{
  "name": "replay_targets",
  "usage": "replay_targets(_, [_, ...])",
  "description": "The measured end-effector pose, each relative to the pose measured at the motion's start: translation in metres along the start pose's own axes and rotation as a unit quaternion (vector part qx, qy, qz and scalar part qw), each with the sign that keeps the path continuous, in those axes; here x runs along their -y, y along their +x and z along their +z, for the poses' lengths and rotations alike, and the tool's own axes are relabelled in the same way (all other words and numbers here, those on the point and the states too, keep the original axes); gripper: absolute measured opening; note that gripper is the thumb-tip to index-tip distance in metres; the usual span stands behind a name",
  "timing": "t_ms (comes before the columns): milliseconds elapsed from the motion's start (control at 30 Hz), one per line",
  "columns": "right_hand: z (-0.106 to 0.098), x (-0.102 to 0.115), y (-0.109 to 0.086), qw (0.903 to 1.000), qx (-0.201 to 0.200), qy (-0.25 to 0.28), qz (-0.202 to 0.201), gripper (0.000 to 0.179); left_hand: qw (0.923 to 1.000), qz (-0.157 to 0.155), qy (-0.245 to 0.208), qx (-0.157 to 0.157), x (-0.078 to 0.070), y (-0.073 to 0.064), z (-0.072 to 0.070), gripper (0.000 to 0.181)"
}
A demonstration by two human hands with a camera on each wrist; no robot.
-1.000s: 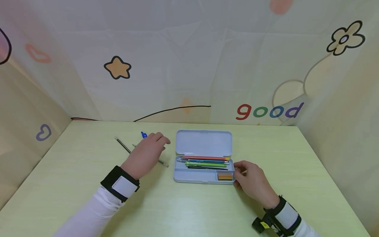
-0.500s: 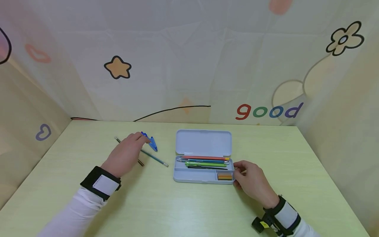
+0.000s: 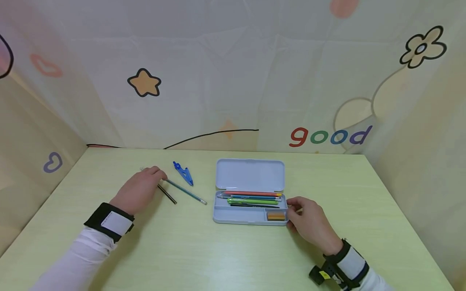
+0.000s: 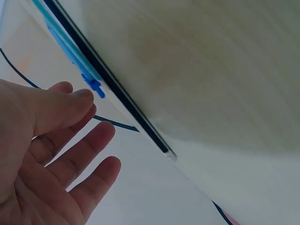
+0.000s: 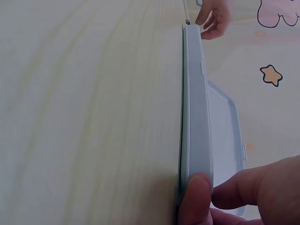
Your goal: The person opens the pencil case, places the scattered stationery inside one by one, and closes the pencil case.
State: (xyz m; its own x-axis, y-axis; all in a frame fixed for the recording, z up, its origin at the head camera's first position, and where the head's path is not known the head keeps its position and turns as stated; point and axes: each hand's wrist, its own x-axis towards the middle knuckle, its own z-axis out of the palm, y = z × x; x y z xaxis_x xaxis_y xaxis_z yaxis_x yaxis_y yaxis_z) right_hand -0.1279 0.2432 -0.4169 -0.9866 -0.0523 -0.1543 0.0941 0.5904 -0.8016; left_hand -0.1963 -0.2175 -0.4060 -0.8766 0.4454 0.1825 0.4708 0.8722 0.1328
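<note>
My left hand (image 3: 138, 190) hovers over a dark striped pencil (image 3: 167, 195), hiding its middle. In the left wrist view the fingers are loosely bent, with a gap between them and the dark pencil (image 4: 126, 98). A teal pencil (image 3: 186, 192) and a blue compass (image 3: 183, 173) lie just to the right of that hand. At the right end of a light blue pencil case (image 3: 238, 217), my right hand (image 3: 313, 220) grips the edge; the right wrist view has thumb and finger on either side of the case wall (image 5: 198, 117). The case's lid (image 3: 250, 174) stands open.
Inside the case lie a red pencil (image 3: 251, 193), a green pen (image 3: 253, 201), several other writing tools and an orange-brown eraser (image 3: 276, 217). A printed cloth (image 3: 204, 81) hangs behind the pale wooden table (image 3: 233, 258).
My left hand has moved leftward, from above the compass and pencils to over the dark pencil, uncovering the compass and teal pencil. The right hand and the case have stayed put.
</note>
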Motion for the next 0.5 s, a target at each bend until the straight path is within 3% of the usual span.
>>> replay_targets(267, [0.000, -0.001, 0.000, 1.0000, 0.000, 0.001, -0.003, 0.034, 0.9995, 0.015, 0.029, -0.002, 0.017, 0.000, 0.007, 0.021])
replay_targets(500, [0.000, 0.001, 0.000, 1.0000, 0.002, 0.004, 0.000, 0.034, 0.9990, 0.016, 0.041, 0.007, 0.020, 0.000, 0.009, 0.012])
